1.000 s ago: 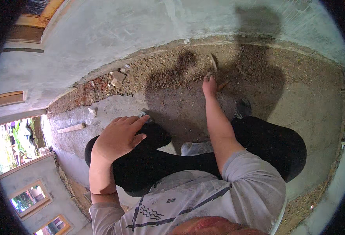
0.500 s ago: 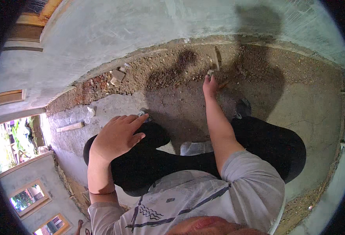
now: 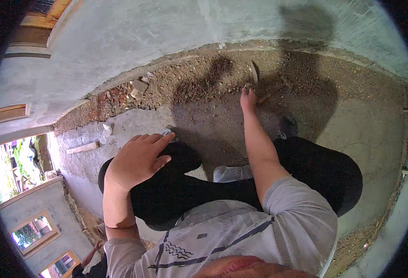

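My right hand (image 3: 248,100) reaches out over the gravelly soil strip (image 3: 199,78) by the wall. Its fingers are closed on what looks like a trowel (image 3: 254,73), with a narrow metal blade pointing toward the wall. A short brown piece (image 3: 264,98) shows beside the hand; I cannot tell whether it is the handle. Over my bent left knee, my left hand (image 3: 137,160) is open, fingers stretched and thumb apart, holding nothing. A clear plastic item (image 3: 231,174) lies on the floor between my legs.
A grey plastered wall (image 3: 167,32) curves behind the soil. Broken blocks (image 3: 139,89) lie on the soil's left part. Farther left are a wood strip (image 3: 83,148) and a crumpled white bag (image 3: 107,129). Another person's arm (image 3: 91,255) shows at the lower left.
The blade in my right hand has turned and shifted slightly, now showing a narrower, curved outline. My left hand stays nearly still. More of the other person shows at the lower left.
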Motion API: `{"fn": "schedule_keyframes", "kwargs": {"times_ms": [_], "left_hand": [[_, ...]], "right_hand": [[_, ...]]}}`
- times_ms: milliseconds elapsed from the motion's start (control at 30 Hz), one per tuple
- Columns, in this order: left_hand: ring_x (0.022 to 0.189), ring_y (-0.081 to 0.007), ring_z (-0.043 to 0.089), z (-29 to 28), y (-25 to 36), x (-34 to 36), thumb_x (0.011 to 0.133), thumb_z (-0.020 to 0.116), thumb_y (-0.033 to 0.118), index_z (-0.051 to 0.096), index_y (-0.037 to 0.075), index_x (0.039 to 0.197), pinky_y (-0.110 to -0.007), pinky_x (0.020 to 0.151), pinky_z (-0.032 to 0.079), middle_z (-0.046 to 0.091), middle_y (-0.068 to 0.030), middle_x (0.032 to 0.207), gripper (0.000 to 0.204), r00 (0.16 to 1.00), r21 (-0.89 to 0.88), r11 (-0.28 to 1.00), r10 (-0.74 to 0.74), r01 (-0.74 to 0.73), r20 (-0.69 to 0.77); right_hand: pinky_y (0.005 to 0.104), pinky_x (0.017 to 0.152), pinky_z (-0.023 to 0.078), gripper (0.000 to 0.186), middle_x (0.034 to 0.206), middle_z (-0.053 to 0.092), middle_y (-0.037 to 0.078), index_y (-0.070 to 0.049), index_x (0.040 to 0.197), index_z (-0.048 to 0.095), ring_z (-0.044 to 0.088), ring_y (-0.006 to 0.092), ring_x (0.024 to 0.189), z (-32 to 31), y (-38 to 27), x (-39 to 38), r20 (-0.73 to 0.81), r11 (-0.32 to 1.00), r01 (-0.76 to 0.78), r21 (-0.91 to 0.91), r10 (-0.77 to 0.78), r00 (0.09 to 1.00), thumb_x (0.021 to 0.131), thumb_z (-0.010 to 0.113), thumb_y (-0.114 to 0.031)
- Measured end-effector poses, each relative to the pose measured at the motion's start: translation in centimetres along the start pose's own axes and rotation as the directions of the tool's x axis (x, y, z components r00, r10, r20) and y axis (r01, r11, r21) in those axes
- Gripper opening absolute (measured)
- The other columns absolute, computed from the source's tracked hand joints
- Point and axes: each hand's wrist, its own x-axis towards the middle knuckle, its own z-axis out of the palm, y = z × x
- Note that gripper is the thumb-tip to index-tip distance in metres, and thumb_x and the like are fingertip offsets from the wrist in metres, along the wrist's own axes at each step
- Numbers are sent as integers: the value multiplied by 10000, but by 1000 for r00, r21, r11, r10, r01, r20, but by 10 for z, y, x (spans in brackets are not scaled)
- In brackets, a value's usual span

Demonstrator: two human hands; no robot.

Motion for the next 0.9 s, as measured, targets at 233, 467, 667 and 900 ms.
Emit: {"fn": "schedule_keyframes", "kwargs": {"times_ms": [233, 467, 667, 900], "left_hand": [[1067, -394, 580, -1, 1, 1, 915, 617, 295, 481, 74, 1390, -463, 938, 452, 609, -178, 1153, 541, 1000, -15, 1000, -8, 8, -5], [1096, -380, 573, -13, 6, 3, 911, 620, 286, 478, 77, 1396, -464, 962, 442, 607, -169, 1200, 547, 1000, -14, 1000, -8, 8, 5], [1101, -348, 574, -19, 22, -13, 880, 649, 277, 480, 59, 1386, -445, 987, 429, 609, -152, 1207, 575, 995, -4, 997, 77, -78, -63], [1093, -295, 576, -20, 27, -33, 842, 682, 259, 496, 55, 1355, -415, 979, 424, 600, -114, 1170, 582, 978, -15, 979, 203, -204, -57]], "right_hand": [[502, 944, 480, 508, 1124, 655, 276, 23, 1290, 553, 619, 438, 1080, 5, -36, -14, 113, 993, 3, -121, 11, 994, 975, 528, -376], [425, 774, 516, 393, 933, 698, 192, -25, 1123, 655, 680, 351, 894, 46, -47, -53, 418, 956, 105, 274, -217, 882, 946, 589, -370], [514, 774, 494, 294, 879, 684, 216, -3, 839, 705, 644, 417, 860, -9, -32, -40, -95, 958, 242, -154, -258, 962, 882, 647, -288], [488, 810, 525, 500, 910, 690, 257, 71, 1091, 613, 680, 381, 897, -85, 21, 12, -90, 857, 12, -515, -69, 994, 807, 762, -312]]}}
